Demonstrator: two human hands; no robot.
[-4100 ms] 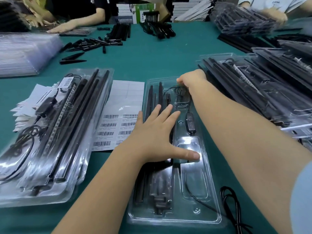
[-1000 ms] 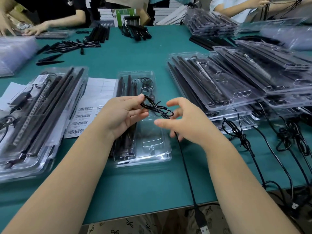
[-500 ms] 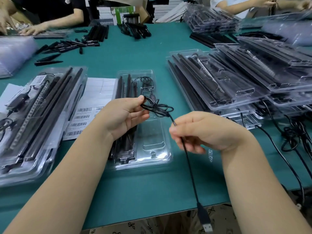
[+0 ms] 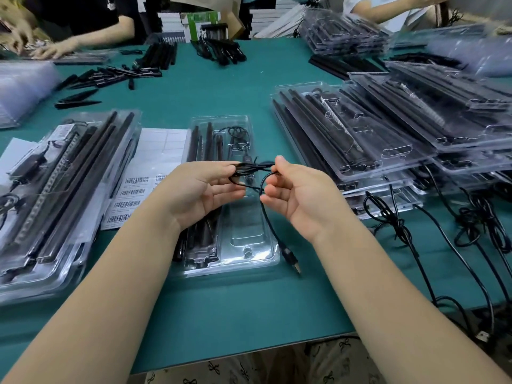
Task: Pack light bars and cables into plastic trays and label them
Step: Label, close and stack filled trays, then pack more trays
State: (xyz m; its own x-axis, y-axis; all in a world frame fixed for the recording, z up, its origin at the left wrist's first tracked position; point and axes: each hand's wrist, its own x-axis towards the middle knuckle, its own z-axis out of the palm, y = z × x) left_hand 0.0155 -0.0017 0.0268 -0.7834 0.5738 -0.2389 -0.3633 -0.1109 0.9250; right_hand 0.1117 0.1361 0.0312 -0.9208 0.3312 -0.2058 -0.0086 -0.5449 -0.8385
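Hands meet above the open tray: our left hand [image 4: 203,191] and right hand [image 4: 297,194] both pinch one black cable [image 4: 253,168]. Left grip: thumb and forefinger closed on the coiled end, other fingers loosely curled under it, palm up. Right grip: thumb on top, fingertips [image 4: 273,189] curled in, clamping the opp. end of the same bundle. The bundled part runs approx. left-right between the two grips. A free length drops from the right hand toward us, and its USB plug [image 4: 291,260] lies near the tray's near right corner, tip pointing toward us and a bit right.

The clear plastic tray [image 4: 250,253] sits on the green table [image 4: 221,314] w/ its long axis running away from us. Black light bars [image 4: 209,145] fill its left channels, lengthwise along the same axis; a second small cable coil [image 4: 237,132] sits at the far end. Near right pocket holds nothing we can see.

Left of the tray lies a barcode label sheet [image 4: 144,187], then a stack of packed trays [image 4: 61,195]. To the right, more packed trays [image 4: 388,128] piled up, w/ loose cables [image 4: 393,214] trailing off the table edge.
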